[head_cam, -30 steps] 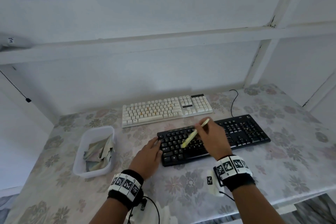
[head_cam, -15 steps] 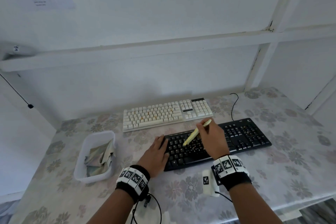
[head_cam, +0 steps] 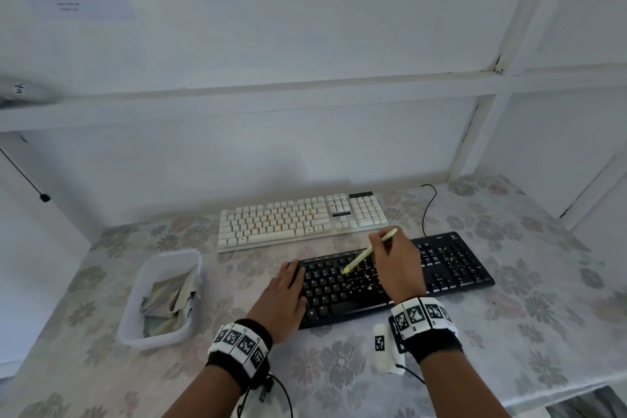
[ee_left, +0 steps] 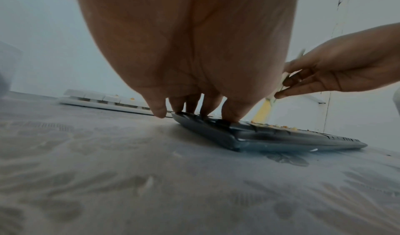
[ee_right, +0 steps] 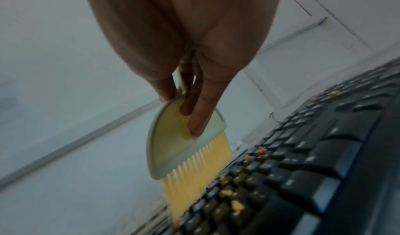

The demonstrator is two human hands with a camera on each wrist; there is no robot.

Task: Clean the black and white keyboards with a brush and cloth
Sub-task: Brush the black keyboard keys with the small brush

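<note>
Black keyboard (head_cam: 393,278): brush (head_cam: 368,252), pinched in right hand (head_cam: 398,265), has swept left through crumbs; left hand (head_cam: 283,299) stays flat, bracing; brushing continues.

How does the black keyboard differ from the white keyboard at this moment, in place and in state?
The black keyboard lies nearer the person; the white keyboard lies behind it, toward the wall. The left hand rests on the black keyboard's left end, and the right hand holds a yellow brush on its keys; nothing touches the white keyboard. Both lie flat on the floral tablecloth, and both carry crumbs.
</note>
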